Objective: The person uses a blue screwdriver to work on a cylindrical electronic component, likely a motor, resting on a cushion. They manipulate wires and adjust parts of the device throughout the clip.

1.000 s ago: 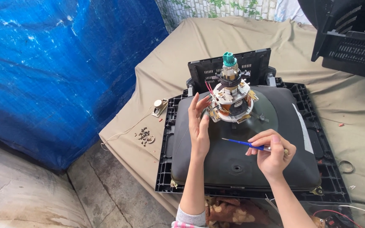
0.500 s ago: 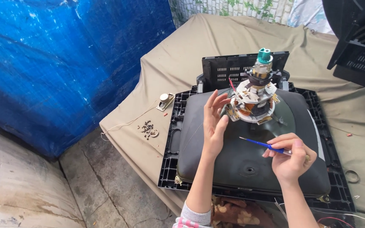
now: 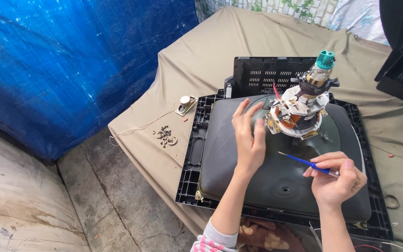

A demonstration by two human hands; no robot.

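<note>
A dark picture tube (image 3: 267, 179) lies face down in a black plastic frame (image 3: 193, 154) on a tan cloth. Its neck points up, ringed by a white and copper coil yoke (image 3: 298, 114) with a teal cap (image 3: 325, 59) on top. My left hand (image 3: 248, 137) hovers open just left of the yoke, fingers spread, holding nothing. My right hand (image 3: 336, 179) is shut on a thin blue screwdriver (image 3: 304, 162), whose tip points left over the tube below the yoke.
A small round speaker (image 3: 185, 103) and a pile of several screws (image 3: 165, 136) lie on the tan cloth (image 3: 201, 60) left of the frame. A blue tarp (image 3: 71, 60) hangs at left. A black slotted panel (image 3: 269, 74) stands behind the tube; another black casing (image 3: 402, 51) sits at top right.
My left hand has come off the yoke and drawn back to its left, fingers spread. The camera view has shifted, so everything sits further right. My right hand keeps the screwdriver.
</note>
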